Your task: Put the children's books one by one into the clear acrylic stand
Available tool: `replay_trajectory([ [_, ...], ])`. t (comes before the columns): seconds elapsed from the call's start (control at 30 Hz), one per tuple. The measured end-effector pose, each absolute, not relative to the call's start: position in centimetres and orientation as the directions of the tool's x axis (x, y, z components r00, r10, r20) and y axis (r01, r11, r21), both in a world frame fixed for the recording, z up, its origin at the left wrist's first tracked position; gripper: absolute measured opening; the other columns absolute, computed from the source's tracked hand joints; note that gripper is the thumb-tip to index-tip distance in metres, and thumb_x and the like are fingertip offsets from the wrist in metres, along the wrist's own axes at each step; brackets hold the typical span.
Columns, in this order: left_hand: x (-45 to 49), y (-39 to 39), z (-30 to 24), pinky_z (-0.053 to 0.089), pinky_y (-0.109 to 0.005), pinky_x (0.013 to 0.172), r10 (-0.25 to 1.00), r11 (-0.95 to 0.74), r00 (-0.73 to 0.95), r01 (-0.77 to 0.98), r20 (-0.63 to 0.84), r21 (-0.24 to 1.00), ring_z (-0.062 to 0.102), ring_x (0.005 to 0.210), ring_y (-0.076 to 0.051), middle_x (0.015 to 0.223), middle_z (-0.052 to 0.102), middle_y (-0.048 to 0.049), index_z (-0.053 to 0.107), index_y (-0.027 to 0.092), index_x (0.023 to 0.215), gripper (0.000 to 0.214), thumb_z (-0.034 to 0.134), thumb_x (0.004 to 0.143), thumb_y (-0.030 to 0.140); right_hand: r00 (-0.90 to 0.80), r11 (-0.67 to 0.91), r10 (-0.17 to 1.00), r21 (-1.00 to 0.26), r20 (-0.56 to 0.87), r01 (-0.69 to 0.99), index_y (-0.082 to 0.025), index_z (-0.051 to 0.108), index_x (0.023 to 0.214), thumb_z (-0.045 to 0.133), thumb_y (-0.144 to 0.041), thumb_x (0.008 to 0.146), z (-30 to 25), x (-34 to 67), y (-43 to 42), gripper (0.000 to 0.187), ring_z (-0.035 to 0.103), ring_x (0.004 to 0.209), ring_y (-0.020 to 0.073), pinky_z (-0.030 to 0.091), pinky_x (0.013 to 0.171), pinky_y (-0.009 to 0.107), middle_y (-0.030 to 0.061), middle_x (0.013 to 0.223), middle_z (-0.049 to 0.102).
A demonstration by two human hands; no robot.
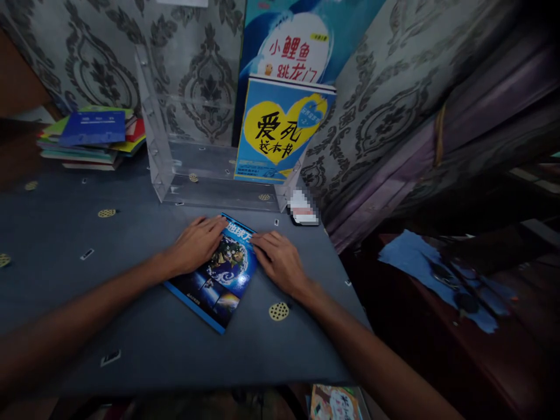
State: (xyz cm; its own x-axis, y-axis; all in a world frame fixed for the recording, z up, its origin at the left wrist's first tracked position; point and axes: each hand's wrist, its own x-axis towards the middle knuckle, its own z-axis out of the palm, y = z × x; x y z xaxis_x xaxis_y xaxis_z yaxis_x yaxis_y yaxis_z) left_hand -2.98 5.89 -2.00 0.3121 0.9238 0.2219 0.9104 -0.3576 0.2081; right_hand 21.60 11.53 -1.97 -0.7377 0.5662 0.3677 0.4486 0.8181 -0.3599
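Observation:
A thin blue book with an earth picture on its cover lies flat and askew on the grey table. My left hand rests on its upper left corner with the fingers stretched flat. My right hand lies on the book's right edge, fingers also stretched out. Just behind the hands stands a clear acrylic book rack. A blue book with a yellow heart stands upright in the rack's right end.
A stack of colourful books lies at the table's back left. A large blue picture book leans on the patterned wall behind the rack. A small pixelated object sits right of the rack. The table's right edge drops to a dark floor with blue cloth.

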Motion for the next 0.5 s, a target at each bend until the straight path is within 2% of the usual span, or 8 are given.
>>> replay_trajectory([
  [0.13, -3.0, 5.9, -1.9, 0.036, -0.05, 0.116, 0.926, -0.358, 0.313, 0.906, 0.211, 0.225, 0.048, 0.141, -0.025, 0.147, 0.056, -0.0182, 0.051, 0.011, 0.138, 0.043, 0.031, 0.103, 0.025, -0.641, 0.739, 0.661, -0.488, 0.391, 0.464, -0.022, 0.075, 0.108, 0.052, -0.024, 0.098, -2.2, 23.0, 12.4, 0.024, 0.068, 0.094, 0.0265, 0.054, 0.087, 0.044, 0.0101, 0.1, 0.077],
  [0.27, -3.5, 6.2, -1.7, 0.035, -0.052, 0.116, 0.92, -0.376, 0.339, 0.906, 0.196, 0.196, 0.049, 0.14, -0.026, 0.146, 0.056, -0.0175, 0.053, 0.013, 0.137, 0.042, 0.031, 0.103, 0.026, -0.54, 0.642, 0.75, -0.62, 0.382, 0.451, -0.024, 0.077, 0.104, 0.055, -0.027, 0.094, -1.9, 23.1, 12.3, 0.024, 0.072, 0.092, 0.0259, 0.055, 0.085, 0.041, 0.0073, 0.099, 0.079],
  [0.4, -3.4, 6.5, -0.5, 0.036, -0.054, 0.114, 0.909, -0.397, 0.388, 0.918, 0.152, 0.026, 0.052, 0.136, -0.028, 0.144, 0.058, -0.0155, 0.058, 0.016, 0.131, 0.038, 0.036, 0.101, 0.019, -0.481, 0.565, 0.802, -0.711, 0.353, 0.42, -0.024, 0.078, 0.102, 0.055, -0.03, 0.093, -1.5, 22.8, 11.9, 0.026, 0.074, 0.086, 0.0247, 0.057, 0.08, 0.039, 0.0064, 0.099, 0.08],
  [0.5, -1.2, 5.8, 1.2, 0.05, -0.047, 0.099, 0.925, -0.363, 0.369, 0.929, 0.089, -0.069, 0.061, 0.117, -0.03, 0.126, 0.065, -0.0174, 0.066, 0.013, 0.112, 0.028, 0.041, 0.1, 0.019, -0.468, 0.528, 0.819, -0.755, 0.332, 0.389, -0.023, 0.078, 0.102, 0.055, -0.031, 0.092, -1.3, 22.7, 11.8, 0.026, 0.074, 0.083, 0.0235, 0.057, 0.076, 0.036, 0.0058, 0.093, 0.081],
])
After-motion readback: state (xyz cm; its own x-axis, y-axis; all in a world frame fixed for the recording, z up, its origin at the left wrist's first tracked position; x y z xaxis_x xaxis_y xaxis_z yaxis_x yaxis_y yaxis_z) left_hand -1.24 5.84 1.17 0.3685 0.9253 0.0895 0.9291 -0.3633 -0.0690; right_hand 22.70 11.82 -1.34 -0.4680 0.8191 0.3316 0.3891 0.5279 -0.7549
